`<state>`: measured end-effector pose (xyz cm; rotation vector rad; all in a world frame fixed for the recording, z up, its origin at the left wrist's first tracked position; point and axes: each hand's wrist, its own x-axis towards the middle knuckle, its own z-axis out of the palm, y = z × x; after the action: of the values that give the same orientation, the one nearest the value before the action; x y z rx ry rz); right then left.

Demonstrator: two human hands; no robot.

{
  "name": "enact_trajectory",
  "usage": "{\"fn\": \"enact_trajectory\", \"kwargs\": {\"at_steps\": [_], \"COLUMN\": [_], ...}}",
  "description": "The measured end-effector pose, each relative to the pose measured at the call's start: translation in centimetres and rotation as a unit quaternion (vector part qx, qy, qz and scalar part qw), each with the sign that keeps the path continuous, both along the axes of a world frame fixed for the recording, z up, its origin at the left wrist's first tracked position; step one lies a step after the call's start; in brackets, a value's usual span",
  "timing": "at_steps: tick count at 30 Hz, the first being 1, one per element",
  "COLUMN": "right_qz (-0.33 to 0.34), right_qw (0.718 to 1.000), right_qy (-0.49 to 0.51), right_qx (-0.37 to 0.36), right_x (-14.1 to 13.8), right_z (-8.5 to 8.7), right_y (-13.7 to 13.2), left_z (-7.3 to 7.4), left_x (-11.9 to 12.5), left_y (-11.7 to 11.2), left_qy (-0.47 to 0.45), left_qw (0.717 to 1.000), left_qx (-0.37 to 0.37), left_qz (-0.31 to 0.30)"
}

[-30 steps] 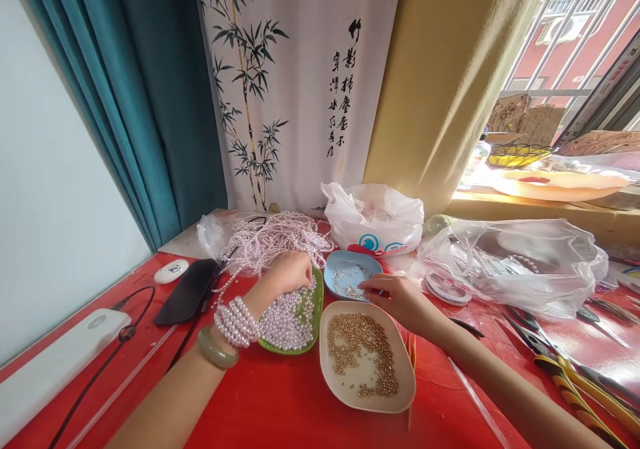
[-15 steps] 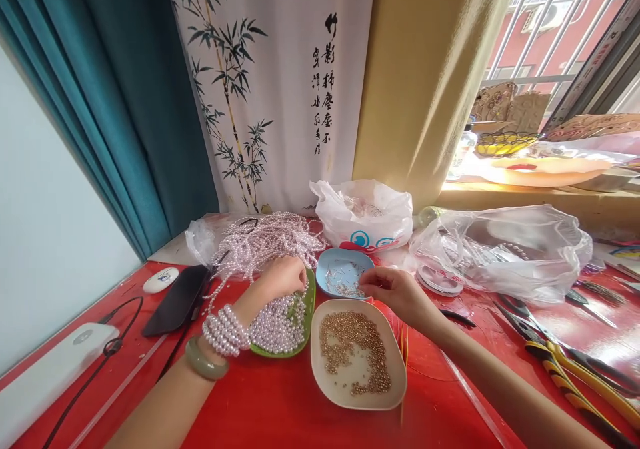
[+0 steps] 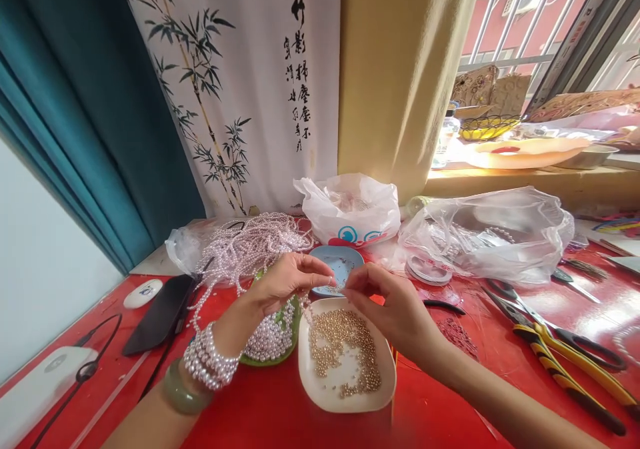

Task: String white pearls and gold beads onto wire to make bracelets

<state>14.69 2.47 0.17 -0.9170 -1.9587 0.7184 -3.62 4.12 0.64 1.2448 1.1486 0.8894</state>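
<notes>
Two hands meet just above the white dish of gold beads. The left hand pinches a tiny pearl. The right hand pinches what may be a thin pin, lying sideways, tip toward the pearl. Light, hard, slippery: hold the pearl's round sides.

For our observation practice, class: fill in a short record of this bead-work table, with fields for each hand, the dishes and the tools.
Left hand: pinched grip over green dish of pearls; item too small to tell
Right hand: pinched grip over white dish of gold beads, tips near the left's
Blue dish: just behind both hands
Pliers: far right on red table
</notes>
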Motion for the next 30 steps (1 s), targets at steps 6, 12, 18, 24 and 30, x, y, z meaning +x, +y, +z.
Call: {"fn": "enact_trajectory", "kwargs": {"at_steps": [6,12,18,24,30], "right_qz": [-0.034,-0.047,-0.052,-0.051,-0.064], "right_qw": [0.999,0.998,0.997,0.997,0.996], "right_qy": [0.009,-0.003,-0.008,-0.011,-0.026], "right_qx": [0.027,0.042,0.051,0.051,0.047], "right_x": [-0.1,-0.1,-0.1,0.0,0.0], "right_z": [0.3,0.4,0.4,0.5,0.3], "right_y": [-0.7,-0.7,-0.7,-0.8,-0.9], "left_z": [0.0,-0.3,-0.4,-0.5,-0.4], "left_x": [0.7,1.0,1.2,1.3,1.6], "left_y": [-0.4,-0.5,-0.6,-0.7,-0.9], "left_qy": [-0.038,-0.037,-0.038,-0.054,-0.036], "left_qw": [0.999,0.999,0.999,0.998,0.999], "left_qx": [0.006,0.018,0.022,0.020,0.028], "left_qz": [0.000,-0.004,-0.012,-0.014,-0.008]}}
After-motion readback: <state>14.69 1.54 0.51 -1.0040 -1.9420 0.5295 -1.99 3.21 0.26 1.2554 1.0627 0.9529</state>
